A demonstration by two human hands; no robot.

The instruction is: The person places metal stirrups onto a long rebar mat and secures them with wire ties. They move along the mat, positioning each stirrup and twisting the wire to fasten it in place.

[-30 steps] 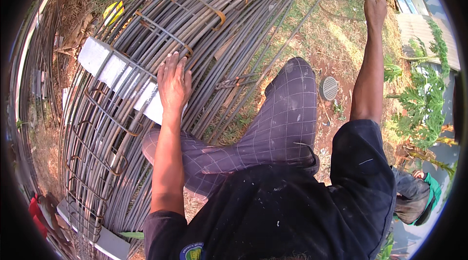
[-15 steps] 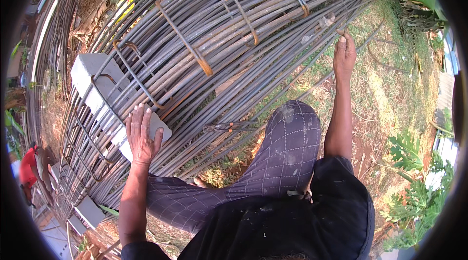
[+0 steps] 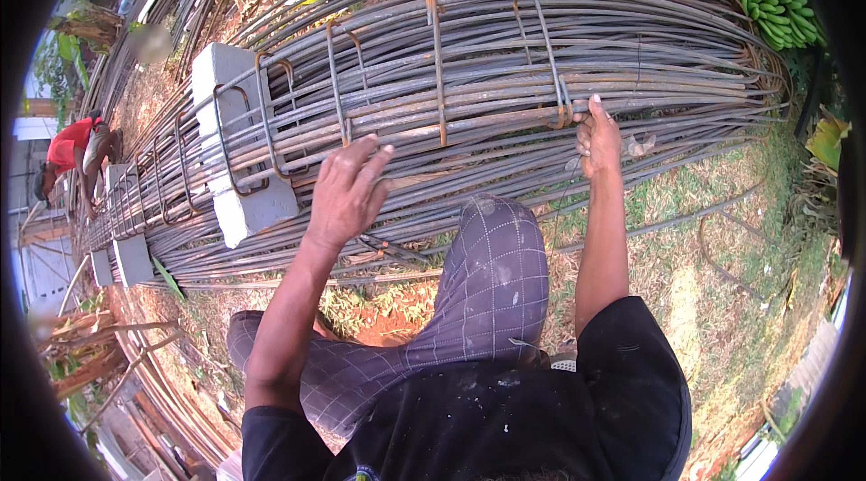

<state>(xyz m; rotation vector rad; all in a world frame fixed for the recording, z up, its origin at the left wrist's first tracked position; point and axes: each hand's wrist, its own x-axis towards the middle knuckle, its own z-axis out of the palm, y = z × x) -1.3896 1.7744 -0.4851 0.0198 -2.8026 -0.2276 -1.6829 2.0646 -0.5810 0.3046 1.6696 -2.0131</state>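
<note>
A cage of long steel reinforcing bars [image 3: 397, 125] and bent rectangular stirrups [image 3: 440, 75], rusty at their corners, stretches across in front of me. My left hand [image 3: 347, 197] is over the near bars with fingers spread, seemingly holding nothing. Beside a stirrup's near corner, my right hand [image 3: 600, 143] is closed, thumb and finger pinched on what looks like a thin wire; most of it is hidden. A grey-white block [image 3: 257, 213] supports the cage to the left of my left hand. Many loose bars [image 3: 505, 170] lie beneath and along it.
At the far left a person in a red top [image 3: 74, 146] bends over the cage's other end. Smaller grey blocks [image 3: 133, 260] stand under that end. Green bananas [image 3: 781, 8] hang at the upper right. A bent bar [image 3: 713, 251] lies on the grass to the right.
My left hand has left the block and moved right over the bars. My right hand has come down and left to the stirrup corner. The view has turned, bringing the person further into sight.
</note>
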